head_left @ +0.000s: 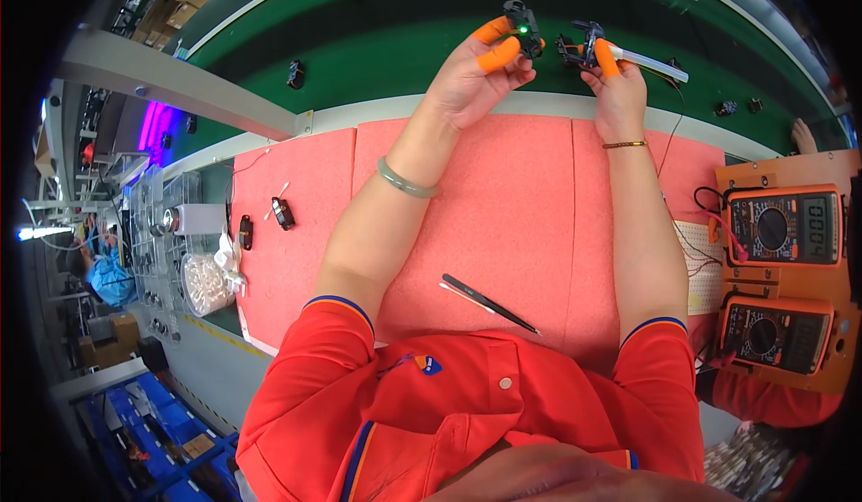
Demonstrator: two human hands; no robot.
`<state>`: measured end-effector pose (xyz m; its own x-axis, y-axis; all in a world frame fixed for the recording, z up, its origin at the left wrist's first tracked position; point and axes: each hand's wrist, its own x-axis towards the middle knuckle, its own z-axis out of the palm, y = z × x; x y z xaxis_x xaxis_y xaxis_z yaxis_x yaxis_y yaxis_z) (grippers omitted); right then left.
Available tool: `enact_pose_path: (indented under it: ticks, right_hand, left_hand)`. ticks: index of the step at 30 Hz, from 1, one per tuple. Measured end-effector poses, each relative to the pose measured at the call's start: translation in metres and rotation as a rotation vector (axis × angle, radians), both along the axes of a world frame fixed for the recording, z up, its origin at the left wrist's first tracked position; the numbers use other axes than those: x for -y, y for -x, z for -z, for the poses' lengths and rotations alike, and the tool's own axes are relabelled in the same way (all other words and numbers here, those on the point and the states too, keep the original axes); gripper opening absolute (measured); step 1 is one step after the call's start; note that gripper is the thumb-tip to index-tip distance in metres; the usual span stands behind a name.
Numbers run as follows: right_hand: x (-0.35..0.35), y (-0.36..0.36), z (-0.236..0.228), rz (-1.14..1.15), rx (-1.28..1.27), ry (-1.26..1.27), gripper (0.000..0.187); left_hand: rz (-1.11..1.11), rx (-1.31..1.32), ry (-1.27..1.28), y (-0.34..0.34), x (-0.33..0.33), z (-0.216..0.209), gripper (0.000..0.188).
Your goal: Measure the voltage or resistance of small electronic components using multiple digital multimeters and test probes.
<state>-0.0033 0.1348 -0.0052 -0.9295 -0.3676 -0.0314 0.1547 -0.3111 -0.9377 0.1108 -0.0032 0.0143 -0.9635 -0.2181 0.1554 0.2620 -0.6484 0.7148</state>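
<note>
My left hand [476,75], with orange finger cots on its fingertips, pinches a small black electronic device [519,19] that shows a lit green spot. To its right, my right hand [621,98], also with orange finger cots, is closed at the fingertips on another small black device [590,37]. A translucent white stick [654,64] juts out to the right from that hand; whether the fingers grip it too is hard to tell. Both hands are raised over the green conveyor belt [386,53], beyond the pink mat [485,224]. The two devices are apart.
Black tweezers [489,303] and a cotton swab [458,292] lie on the mat near me. Small black parts [283,215] and a tub of cotton swabs [205,285] are at left. Two orange multimeters [779,225] with leads stand at right. More devices [295,74] sit on the belt.
</note>
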Motion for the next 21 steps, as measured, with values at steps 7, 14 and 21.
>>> enact_pose_path:
  ticks: [7,14,21]
  right_hand:
    - [0.003,0.000,0.001,0.009,0.031,0.017,0.020]
    - [0.001,0.000,0.006,-0.004,0.022,0.023,0.017]
    - [0.002,-0.001,0.003,-0.069,0.024,0.031,0.020]
  left_hand:
    - [-0.401,0.435,0.768,0.006,0.001,0.004,0.032]
    - [-0.922,0.701,1.676,-0.004,0.035,0.024,0.030]
    - [-0.850,1.510,1.969,-0.093,0.165,0.012,0.027]
